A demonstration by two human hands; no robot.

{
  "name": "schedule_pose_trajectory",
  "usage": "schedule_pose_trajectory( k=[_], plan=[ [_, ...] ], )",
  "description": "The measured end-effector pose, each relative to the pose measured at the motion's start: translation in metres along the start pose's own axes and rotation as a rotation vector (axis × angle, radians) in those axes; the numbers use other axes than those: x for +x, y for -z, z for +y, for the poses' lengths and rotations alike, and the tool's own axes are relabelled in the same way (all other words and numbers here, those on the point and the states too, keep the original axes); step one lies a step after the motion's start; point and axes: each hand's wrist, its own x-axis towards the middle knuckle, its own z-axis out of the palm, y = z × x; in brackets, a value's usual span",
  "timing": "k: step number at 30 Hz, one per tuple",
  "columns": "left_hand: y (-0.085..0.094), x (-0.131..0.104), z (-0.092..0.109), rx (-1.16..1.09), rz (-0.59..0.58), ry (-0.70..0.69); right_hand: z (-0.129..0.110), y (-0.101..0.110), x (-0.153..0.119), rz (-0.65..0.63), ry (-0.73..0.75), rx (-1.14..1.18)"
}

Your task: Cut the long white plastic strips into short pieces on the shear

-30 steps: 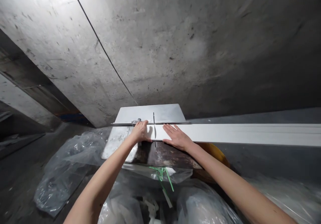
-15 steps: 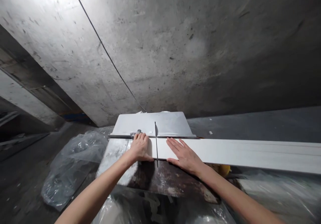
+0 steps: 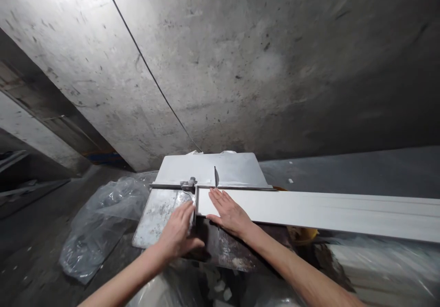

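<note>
A long white board (image 3: 275,205) lies across a worn metal saw table (image 3: 154,215), against a dark straight fence (image 3: 168,186). Its left end stops near a small metal stop (image 3: 189,184) on that fence. A thin dark saw blade (image 3: 216,175) stands up behind the board. My right hand (image 3: 232,213) rests flat on the board near its left end, fingers stretched out over the blade's line. Just off that end, my left hand (image 3: 178,229) is raised, thumb apart from the fingers; I see nothing held in it.
Crumpled clear plastic (image 3: 103,220) lies on the floor at left. A concrete wall (image 3: 240,78) rises behind, with a dark cable (image 3: 147,66) running down it. Below the board at right are a yellow container (image 3: 305,234) and plastic-wrapped material (image 3: 385,265).
The board now reaches left across the blade line, and my right hand has moved left with it. My left hand has come off the white piece left of the blade and drawn back toward me.
</note>
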Motion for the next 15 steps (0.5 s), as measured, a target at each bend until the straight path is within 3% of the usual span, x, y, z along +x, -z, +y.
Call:
schedule_pose_trajectory(
  k=[2, 6, 11, 15],
  plan=[
    [0.001, 0.028, -0.012, 0.040, 0.059, 0.012, -0.003, 0.003, 0.001, -0.015, -0.016, 0.015],
    [0.000, 0.076, -0.013, 0.107, -0.025, -0.010, 0.010, 0.013, -0.013, -0.072, 0.023, 0.075],
    [-0.001, 0.105, -0.016, 0.140, 0.014, -0.057, 0.065, 0.013, -0.039, -0.074, -0.006, -0.032],
    [0.004, 0.141, -0.033, 0.165, -0.009, -0.031, 0.107, 0.004, -0.018, -0.079, -0.006, -0.091]
  ],
)
